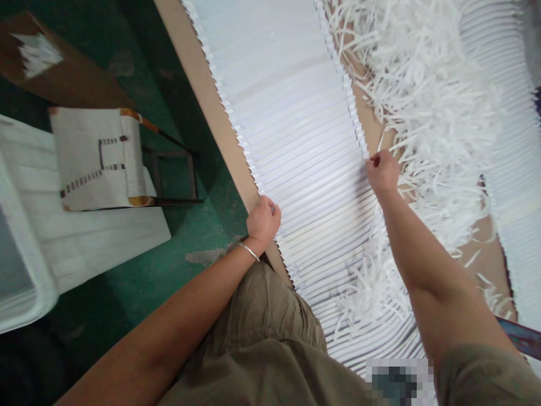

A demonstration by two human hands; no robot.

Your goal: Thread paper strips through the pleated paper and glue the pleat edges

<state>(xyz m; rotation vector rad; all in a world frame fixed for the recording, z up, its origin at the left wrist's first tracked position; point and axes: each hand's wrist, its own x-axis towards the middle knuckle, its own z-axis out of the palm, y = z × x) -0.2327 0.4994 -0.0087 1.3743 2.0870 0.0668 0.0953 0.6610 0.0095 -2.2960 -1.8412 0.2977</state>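
A long row of overlapping white strips runs down the brown-topped table, their ends forming jagged edges on both sides. My left hand, with a bracelet at the wrist, is closed in a pinch at the row's left edge. Across from it, my right hand pinches at the right edge, thumb and fingers pressed together. Both seem to grip the ends of a white strip, though the fingers partly hide it. Beside my right hand lies a big heap of loose, narrow white ribbons. A smaller tangle of ribbons rests on the row's near part.
Another row of white strips lies along the right side. To the left, a stool with a pale woven cover stands on the green floor. A white plastic tub and a brown sack-like container are also on that side.
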